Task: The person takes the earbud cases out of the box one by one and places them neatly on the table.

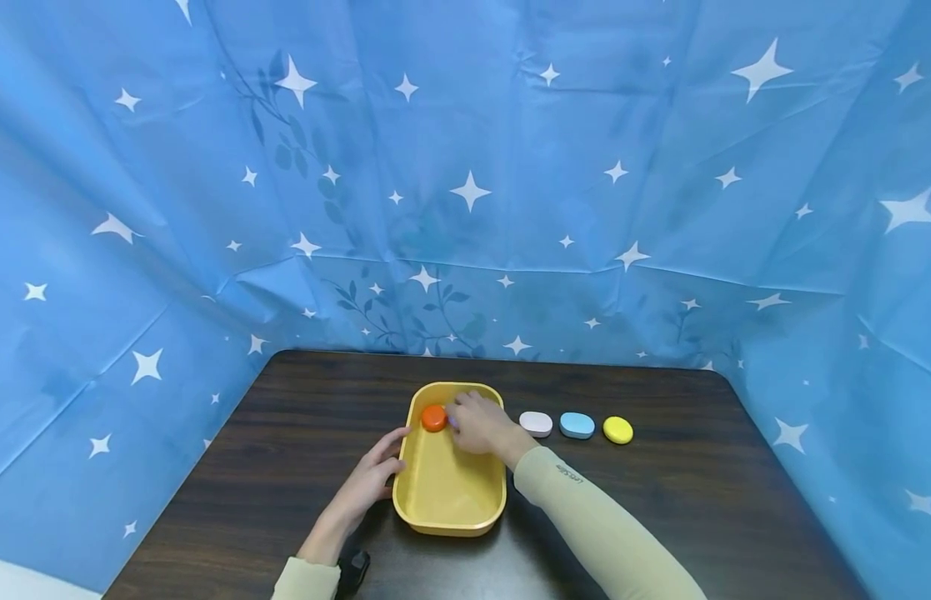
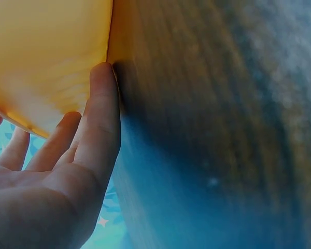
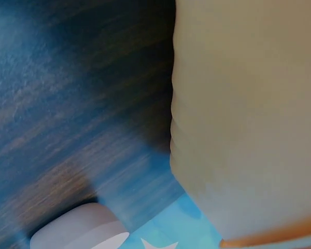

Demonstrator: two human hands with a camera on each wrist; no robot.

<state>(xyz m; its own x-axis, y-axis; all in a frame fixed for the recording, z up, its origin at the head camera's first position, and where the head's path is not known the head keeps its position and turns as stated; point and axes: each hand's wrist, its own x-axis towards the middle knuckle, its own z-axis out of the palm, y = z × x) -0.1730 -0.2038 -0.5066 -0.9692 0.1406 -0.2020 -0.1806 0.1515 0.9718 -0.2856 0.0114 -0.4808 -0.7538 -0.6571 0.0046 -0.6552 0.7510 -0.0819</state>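
Note:
A yellow rectangular tray stands on the table with a round orange piece inside, near its far left corner. Reaching over the tray's right side, my right hand pinches a small purple piece beside the orange one; its fingers cover most of that piece. My left hand is at the tray's left side, its fingers extended and touching the outer wall. In the right wrist view the tray's wall fills the right half, and the right hand is out of sight.
To the right of the tray, a whitish oval piece, a light blue oval piece and a yellow round piece lie in a row on the dark wooden table. A blue star-patterned curtain hangs behind the table.

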